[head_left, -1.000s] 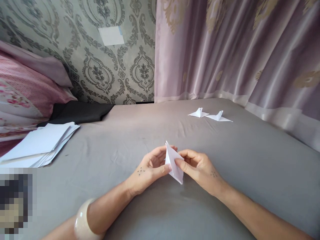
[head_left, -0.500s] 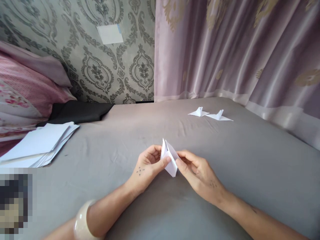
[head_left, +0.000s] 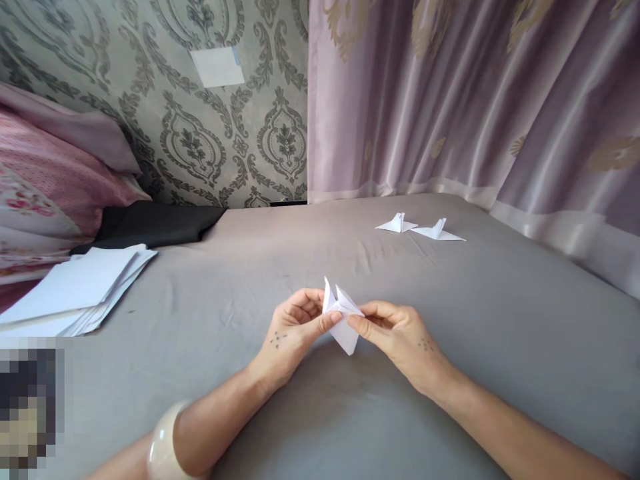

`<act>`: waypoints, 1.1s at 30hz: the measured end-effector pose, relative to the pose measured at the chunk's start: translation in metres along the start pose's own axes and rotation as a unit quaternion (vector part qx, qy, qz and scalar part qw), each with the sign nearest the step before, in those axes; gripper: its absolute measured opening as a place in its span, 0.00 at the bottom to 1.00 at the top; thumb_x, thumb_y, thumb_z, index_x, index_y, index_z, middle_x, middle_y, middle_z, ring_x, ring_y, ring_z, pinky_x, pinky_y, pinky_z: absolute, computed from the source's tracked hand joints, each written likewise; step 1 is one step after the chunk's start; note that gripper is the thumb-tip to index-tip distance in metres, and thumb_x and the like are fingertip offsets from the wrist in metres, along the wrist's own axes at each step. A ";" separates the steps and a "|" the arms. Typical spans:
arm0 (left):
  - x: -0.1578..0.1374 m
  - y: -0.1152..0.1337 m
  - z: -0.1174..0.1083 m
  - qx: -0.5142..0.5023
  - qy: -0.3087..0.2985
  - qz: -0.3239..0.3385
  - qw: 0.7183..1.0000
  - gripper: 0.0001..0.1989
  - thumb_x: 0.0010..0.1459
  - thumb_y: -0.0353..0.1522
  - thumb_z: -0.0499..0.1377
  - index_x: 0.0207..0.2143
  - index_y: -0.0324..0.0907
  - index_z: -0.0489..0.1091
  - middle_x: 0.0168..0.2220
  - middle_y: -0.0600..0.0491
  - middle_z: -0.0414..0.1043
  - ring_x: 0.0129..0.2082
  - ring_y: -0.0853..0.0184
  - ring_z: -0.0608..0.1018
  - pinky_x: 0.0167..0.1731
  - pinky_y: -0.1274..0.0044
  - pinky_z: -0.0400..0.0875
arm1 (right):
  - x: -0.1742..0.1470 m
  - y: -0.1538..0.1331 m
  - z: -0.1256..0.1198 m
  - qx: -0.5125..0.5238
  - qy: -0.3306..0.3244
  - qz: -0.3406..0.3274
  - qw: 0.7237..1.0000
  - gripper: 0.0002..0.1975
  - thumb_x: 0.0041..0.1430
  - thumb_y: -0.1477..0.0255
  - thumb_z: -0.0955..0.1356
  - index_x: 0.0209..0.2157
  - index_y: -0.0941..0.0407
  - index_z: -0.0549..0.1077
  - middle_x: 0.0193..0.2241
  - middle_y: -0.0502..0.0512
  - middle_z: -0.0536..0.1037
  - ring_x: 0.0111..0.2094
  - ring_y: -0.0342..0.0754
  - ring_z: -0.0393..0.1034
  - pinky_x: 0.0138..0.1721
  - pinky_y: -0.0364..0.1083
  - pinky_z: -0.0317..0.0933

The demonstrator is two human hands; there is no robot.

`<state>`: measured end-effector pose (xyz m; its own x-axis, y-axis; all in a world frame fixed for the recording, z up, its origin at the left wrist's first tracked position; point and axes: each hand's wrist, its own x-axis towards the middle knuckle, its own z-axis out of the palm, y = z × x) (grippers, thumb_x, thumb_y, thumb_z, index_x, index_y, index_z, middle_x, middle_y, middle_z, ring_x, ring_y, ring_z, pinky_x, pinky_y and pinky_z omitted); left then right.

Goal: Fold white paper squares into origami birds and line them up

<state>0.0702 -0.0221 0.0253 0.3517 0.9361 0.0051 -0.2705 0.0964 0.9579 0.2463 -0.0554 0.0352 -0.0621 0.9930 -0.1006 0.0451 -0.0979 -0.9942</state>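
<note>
A piece of folded white paper [head_left: 348,335] is held up between my two hands, with two pointed flaps standing at its top and a blunt tip facing down. My left hand [head_left: 299,328] grips its left side, thumb across the front and fingers curled behind. On the right edge, my right hand [head_left: 395,333] pinches the paper between thumb and index finger. The other fingertips of both hands are partly hidden. Farther back lie two folded white paper figures [head_left: 399,223] with spread wings, side by side; the second paper figure [head_left: 438,230] is on the right.
A stack of white paper sheets [head_left: 85,283] lies at the left on the grey sheet-covered surface [head_left: 215,293]. Behind it are a black folded item [head_left: 157,223] and pink floral fabric [head_left: 45,187]. A purple curtain [head_left: 425,100] hangs along the back right.
The top flaps of the folded paper have spread farther apart, the right one bent outward. My right thumb has shifted slightly left and up over the front of the paper.
</note>
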 end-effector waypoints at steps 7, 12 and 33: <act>0.005 0.000 0.005 -0.036 -0.010 -0.069 0.997 0.12 0.48 0.36 0.70 0.30 0.38 0.73 0.29 0.53 0.76 0.31 0.69 0.75 0.36 0.77 0.67 | 0.008 0.007 0.006 0.023 0.033 -0.020 0.999 0.12 0.49 0.59 0.74 0.27 0.54 0.79 0.27 0.50 0.78 0.33 0.47 0.70 0.37 0.45 0.62; 0.007 0.008 -0.001 0.010 0.034 -0.036 0.999 0.11 0.47 0.37 0.70 0.25 0.38 0.76 0.26 0.53 0.76 0.29 0.68 0.75 0.34 0.76 0.66 | 0.018 0.004 0.011 0.000 0.007 -0.030 1.000 0.15 0.50 0.57 0.73 0.29 0.56 0.78 0.30 0.53 0.79 0.36 0.49 0.72 0.40 0.47 0.63; 0.025 0.023 -0.040 -0.039 0.006 0.111 0.993 0.26 0.53 0.36 0.66 0.52 0.44 0.61 0.31 0.56 0.72 0.31 0.69 0.73 0.35 0.77 0.64 | 0.057 -0.067 0.030 -0.063 -0.024 -0.149 0.987 0.21 0.57 0.57 0.69 0.50 0.50 0.67 0.37 0.53 0.77 0.35 0.47 0.72 0.38 0.47 0.65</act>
<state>0.0370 0.0173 0.0358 0.2641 0.9413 0.2101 -0.4084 -0.0882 0.9085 0.2097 0.0054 0.0953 -0.1388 0.9718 0.1906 0.1415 0.2099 -0.9674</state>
